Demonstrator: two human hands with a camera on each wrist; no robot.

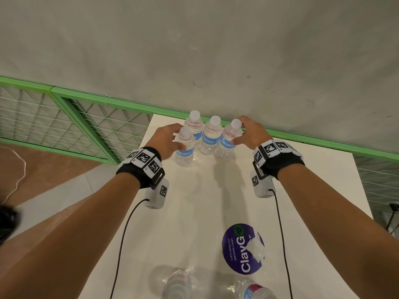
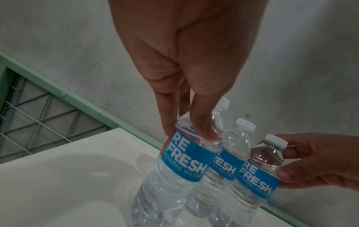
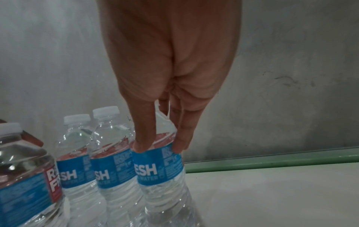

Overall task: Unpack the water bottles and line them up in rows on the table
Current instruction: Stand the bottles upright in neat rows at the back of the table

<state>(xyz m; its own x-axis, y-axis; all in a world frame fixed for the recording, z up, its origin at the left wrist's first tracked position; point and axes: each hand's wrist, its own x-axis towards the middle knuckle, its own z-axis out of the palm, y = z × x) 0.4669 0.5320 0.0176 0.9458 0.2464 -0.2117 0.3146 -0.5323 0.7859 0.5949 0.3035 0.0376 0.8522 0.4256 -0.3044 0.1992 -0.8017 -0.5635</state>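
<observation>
Four clear water bottles with blue labels stand upright at the far edge of the white table point(image 1: 216, 201). My left hand point(image 1: 176, 138) grips the front-left bottle point(image 1: 184, 151) at its shoulder, thumb and fingers pinching it point(image 2: 187, 130). My right hand point(image 1: 238, 132) grips the rightmost bottle point(image 1: 228, 143) the same way, just above its label point(image 3: 161, 145). Two free bottles point(image 1: 194, 126) point(image 1: 210, 137) stand between and behind them. The left-held bottle point(image 2: 184, 162) stands a little nearer to me than the other three.
More bottles point(image 1: 179, 283) point(image 1: 257, 291) lie in clear wrap at the table's near edge. A purple round sticker point(image 1: 235, 251) with a plastic scrap point(image 1: 255, 249) on it lies near right. A green rail point(image 1: 323, 141) and a grey wall run behind the table.
</observation>
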